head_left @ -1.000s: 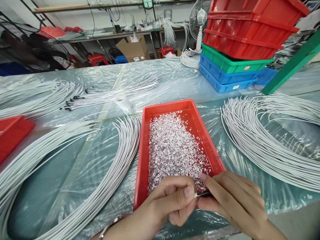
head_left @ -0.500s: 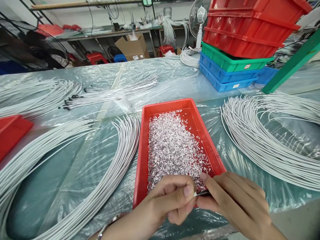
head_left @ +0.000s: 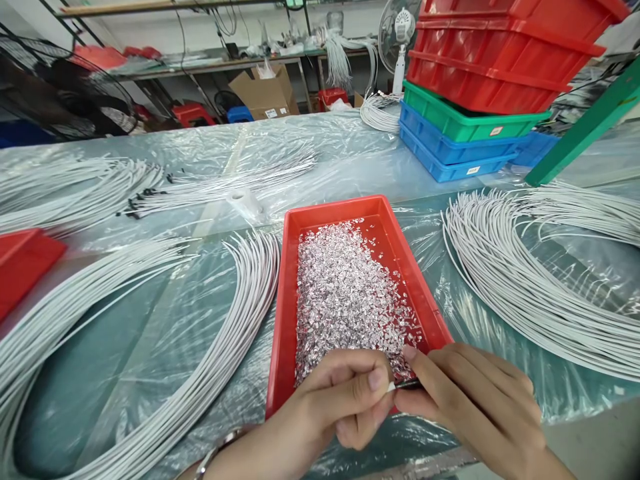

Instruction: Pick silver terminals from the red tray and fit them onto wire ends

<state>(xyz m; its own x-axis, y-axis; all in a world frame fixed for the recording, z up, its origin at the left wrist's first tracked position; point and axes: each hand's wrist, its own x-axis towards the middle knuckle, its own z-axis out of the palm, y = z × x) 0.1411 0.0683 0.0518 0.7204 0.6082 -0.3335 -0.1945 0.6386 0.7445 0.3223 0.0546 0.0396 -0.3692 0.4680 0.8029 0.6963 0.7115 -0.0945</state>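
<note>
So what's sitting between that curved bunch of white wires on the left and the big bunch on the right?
In the head view, a red tray of small shiny silver bits lies between the left wire bundle and the right wire bundle.

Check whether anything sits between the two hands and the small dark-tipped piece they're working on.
Nothing visible does. The left hand and right hand both pinch the small dark-tipped piece directly, above the near rim of the red tray.

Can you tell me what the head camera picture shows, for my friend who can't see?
Two hands, left hand and right hand, pinch a thin dark piece over a red tray of shiny metal bits. White cables lie around.
</note>
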